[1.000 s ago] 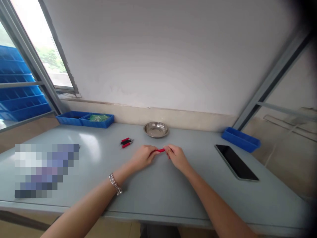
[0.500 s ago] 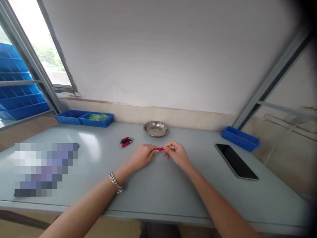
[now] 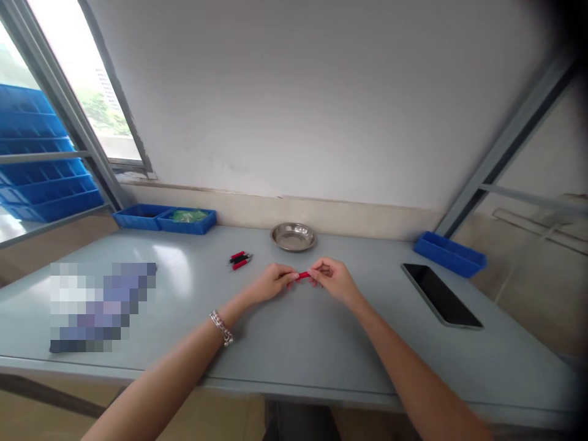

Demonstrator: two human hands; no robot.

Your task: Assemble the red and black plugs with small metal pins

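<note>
One red rod (image 3: 304,275), long axis left-to-right.

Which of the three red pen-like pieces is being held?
The red pen-like piece pinched between left hand and right hand; the other two lie on the table, flanking a black one.

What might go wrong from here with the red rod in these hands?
The small red rod might slip, since the left grip and right grip pinch it between fingers. If dropped, it could roll. The left grip could also knock the loose rods lying nearby.
</note>
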